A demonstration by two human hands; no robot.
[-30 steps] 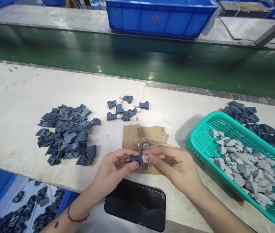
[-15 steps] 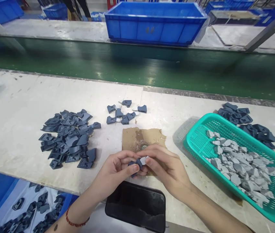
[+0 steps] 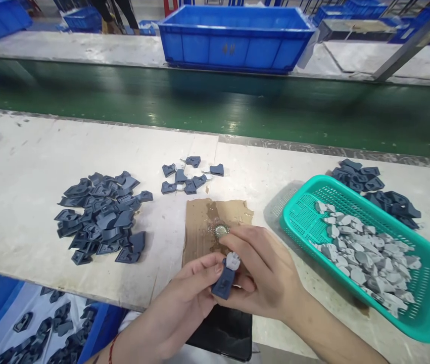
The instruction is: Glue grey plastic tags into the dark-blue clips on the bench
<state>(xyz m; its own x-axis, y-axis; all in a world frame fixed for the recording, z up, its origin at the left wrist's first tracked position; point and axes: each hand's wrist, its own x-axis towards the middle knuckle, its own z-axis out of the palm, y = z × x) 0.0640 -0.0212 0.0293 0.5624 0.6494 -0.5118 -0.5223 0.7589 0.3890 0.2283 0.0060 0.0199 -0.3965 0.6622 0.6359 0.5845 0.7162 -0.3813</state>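
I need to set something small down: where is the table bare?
Bare but for specks: the table, left of the big dark pile; also between the small dark cluster and green basket. Crowded: around the left hand, right hand, cardboard and phone.

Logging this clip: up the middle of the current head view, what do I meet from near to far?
Black phone → dark blue part in the left hand → shiny round piece on cardboard → small dark blue cluster → green belt → blue crate.
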